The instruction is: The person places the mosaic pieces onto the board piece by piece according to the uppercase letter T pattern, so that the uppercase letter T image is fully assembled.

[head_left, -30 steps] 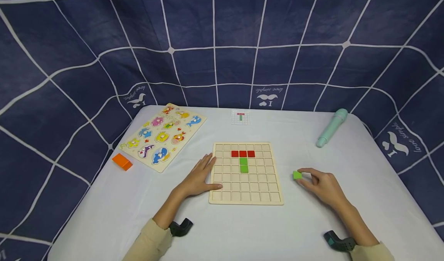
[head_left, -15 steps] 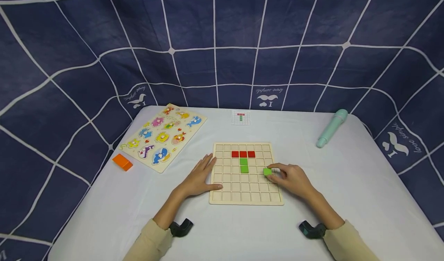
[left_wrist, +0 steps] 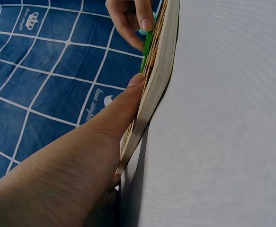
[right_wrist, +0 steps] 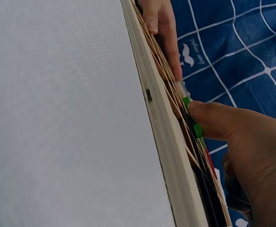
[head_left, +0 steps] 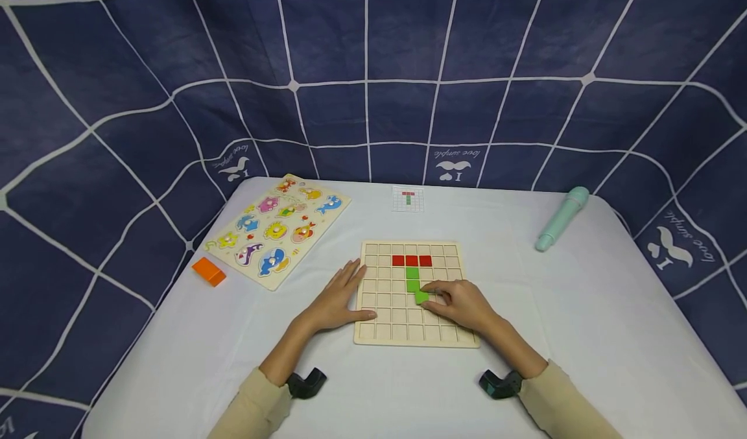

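Observation:
A wooden grid board [head_left: 385, 332] lies on the table in the head view. Three red squares [head_left: 411, 261] form a row on it, with two green squares [head_left: 412, 279] in a column under the middle one. My right hand [head_left: 463, 306] pinches another green square [head_left: 421, 297] between thumb and fingers, at the lower end of that column and slightly to its right. In the right wrist view my thumb is on the green square [right_wrist: 198, 130]. My left hand [head_left: 335, 299] rests along the board's left edge, fingers spread, thumb over the lower left cells.
An animal peg puzzle [head_left: 274, 231] lies at the back left, with an orange block [head_left: 208, 272] near its corner. Behind the board is a small pattern card [head_left: 408, 199] showing a red and green T. A mint green microphone-shaped thing [head_left: 562, 220] lies at the back right.
My right hand has carried the green square leftward from the table right of the board to the column of green squares. My left hand has stayed at the board's edge.

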A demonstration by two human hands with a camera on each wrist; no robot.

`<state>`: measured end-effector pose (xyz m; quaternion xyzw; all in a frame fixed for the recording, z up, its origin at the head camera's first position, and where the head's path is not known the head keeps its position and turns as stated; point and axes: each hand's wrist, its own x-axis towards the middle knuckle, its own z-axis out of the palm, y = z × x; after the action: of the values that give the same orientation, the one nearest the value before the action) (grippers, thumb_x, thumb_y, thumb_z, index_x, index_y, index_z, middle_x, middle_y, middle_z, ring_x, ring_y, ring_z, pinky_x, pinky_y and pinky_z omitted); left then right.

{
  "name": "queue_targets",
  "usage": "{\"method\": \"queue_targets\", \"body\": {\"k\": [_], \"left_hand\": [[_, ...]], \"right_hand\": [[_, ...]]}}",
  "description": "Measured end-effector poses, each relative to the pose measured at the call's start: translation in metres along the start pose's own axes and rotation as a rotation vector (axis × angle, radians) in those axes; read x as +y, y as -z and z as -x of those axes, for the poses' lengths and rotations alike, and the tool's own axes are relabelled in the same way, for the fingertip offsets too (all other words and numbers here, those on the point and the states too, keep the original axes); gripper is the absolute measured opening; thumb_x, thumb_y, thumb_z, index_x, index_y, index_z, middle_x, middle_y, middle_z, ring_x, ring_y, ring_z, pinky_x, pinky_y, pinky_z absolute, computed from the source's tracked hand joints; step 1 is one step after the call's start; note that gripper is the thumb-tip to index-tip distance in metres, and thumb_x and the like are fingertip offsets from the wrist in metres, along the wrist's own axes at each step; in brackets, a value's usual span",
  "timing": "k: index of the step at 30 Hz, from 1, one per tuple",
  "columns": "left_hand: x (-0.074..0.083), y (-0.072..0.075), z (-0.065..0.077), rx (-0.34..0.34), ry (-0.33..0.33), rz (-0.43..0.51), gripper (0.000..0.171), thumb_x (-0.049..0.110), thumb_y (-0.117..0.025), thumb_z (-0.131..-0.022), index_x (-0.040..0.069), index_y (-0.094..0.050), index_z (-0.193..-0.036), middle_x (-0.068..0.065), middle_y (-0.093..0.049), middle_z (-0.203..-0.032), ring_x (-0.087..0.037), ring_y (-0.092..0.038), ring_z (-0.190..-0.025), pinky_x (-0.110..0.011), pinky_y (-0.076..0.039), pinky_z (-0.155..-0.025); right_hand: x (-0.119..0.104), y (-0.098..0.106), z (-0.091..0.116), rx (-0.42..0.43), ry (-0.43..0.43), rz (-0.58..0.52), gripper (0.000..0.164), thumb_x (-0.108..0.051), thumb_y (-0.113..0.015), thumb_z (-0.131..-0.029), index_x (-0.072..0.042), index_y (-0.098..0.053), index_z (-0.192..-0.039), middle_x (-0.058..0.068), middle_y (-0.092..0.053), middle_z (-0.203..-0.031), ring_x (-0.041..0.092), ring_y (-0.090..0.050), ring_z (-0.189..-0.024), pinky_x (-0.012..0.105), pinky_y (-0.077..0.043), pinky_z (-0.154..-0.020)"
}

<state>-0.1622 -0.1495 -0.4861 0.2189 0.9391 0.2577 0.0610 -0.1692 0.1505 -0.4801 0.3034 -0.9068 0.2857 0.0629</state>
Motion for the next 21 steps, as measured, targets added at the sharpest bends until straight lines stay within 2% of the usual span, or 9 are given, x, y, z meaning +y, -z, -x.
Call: {"method": "queue_targets", "body": {"k": [21], "left_hand": [[0.0020, -0.0002, -0.0005, 0.001, 0.002, 0.014, 0.105, 0.066, -0.063, -0.072, 0.010, -0.018, -0.148, -0.007, -0.006, -0.154, -0.020, 0.000, -0.140, -0.038, -0.007, -0.112]], "right_hand": [[-0.0052, -0.0086, -0.0040, 0.039, 0.078, 0.009, 0.029, -0.041, -0.072, -0.078, -0.023, -0.070, -0.099, -0.019, -0.034, -0.052, -0.003, -0.030, -0.046, 0.019, -0.031, -0.049]]}}
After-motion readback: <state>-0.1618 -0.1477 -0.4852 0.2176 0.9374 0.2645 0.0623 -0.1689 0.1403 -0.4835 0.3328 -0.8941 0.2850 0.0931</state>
